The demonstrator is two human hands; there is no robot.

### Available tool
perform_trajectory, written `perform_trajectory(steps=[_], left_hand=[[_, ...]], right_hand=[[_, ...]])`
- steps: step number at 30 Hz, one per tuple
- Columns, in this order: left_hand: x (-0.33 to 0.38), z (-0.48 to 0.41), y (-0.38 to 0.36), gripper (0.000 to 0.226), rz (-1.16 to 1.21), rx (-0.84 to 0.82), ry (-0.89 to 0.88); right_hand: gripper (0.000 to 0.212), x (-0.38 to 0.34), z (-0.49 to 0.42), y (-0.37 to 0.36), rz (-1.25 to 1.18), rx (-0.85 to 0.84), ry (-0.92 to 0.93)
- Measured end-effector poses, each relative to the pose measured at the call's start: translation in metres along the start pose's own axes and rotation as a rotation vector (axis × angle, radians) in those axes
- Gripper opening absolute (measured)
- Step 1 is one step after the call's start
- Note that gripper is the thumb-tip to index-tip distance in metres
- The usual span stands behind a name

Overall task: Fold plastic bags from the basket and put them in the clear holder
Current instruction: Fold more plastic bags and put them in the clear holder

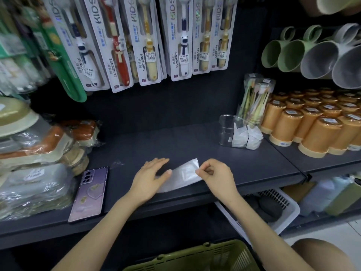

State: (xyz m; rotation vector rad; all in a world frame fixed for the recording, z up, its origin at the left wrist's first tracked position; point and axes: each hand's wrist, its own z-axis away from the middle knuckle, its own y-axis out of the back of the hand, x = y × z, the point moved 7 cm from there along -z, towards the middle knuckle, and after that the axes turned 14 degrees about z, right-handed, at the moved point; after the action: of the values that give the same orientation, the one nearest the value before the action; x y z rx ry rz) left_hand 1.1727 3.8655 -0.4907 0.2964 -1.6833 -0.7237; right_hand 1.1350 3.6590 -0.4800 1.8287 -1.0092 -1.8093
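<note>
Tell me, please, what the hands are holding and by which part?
The right hand pinches the plastic bag at its right end; the left hand presses flat on its left part.

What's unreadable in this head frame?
- Olive green plastic basket: cut by bottom edge, contents unseen.
- Folded bag count in the clear plastic holder: white bags overlap.
- Left end of the translucent plastic bag: covered by left hand.
- Right hand pinch: fingertips curled under.
</note>
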Motion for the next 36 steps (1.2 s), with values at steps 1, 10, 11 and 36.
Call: perform_trajectory(steps=[1,10,11,36], left_hand=[[0.008,-0.004,-0.003,0.042,0.059,-0.052,0.01],[0.042,-0.002,-0.013,0.008,0.732,-0.18,0.147],[0.043,0.0,-0.013,0.008,0.768,-0.179,0.165],[0.04,0.023,-0.01,0.019,1.296,-0.038,0.412]], right_hand=[[0.015,-0.007,-0.003,0.005,-0.03,-0.038,0.046],[0.013,-0.059,-0.029,0.046,-0.142,-0.275,0.237],[0.012,-0.063,-0.031,0.048,-0.159,-0.284,0.239],[0.021,-0.054,0.016,0.005,-0.599,-0.188,0.164]])
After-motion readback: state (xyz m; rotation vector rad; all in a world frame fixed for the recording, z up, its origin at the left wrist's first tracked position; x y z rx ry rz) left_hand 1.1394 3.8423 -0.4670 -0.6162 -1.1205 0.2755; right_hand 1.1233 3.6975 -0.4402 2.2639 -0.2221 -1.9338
